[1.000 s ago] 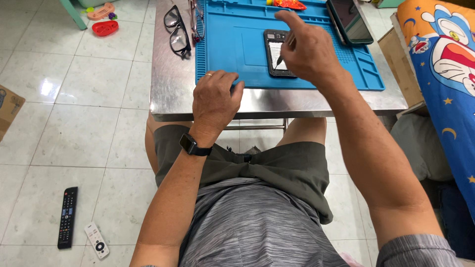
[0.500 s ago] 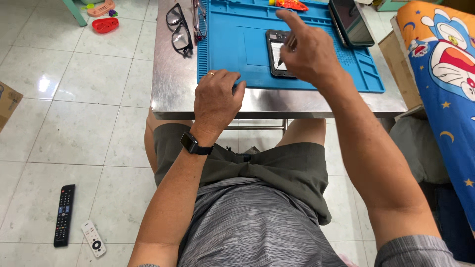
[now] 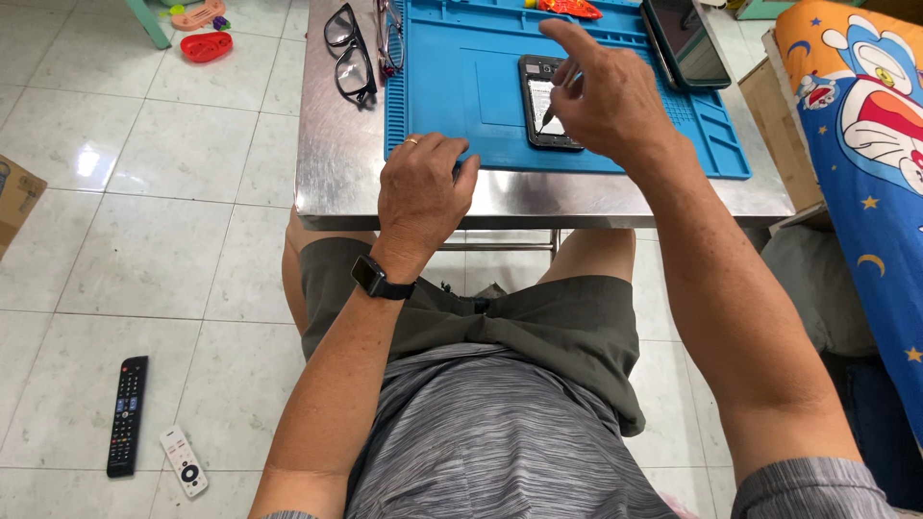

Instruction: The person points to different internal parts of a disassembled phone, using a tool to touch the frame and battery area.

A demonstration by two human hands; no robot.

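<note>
Opened phone lies on blue mat atop steel desk, w/ right hand pinching a thin tool to it, left hand curled on mat's near edge, glasses left, tablet right.

The single view comes from a camera on the person's head, looking steeply down past the chest and lap to the steel table just ahead. It sits close enough that both forearms fill the near half of the frame, with tiled floor open to the left. The table's far edge is cut off, so its depth probably cannot be judged.
</note>
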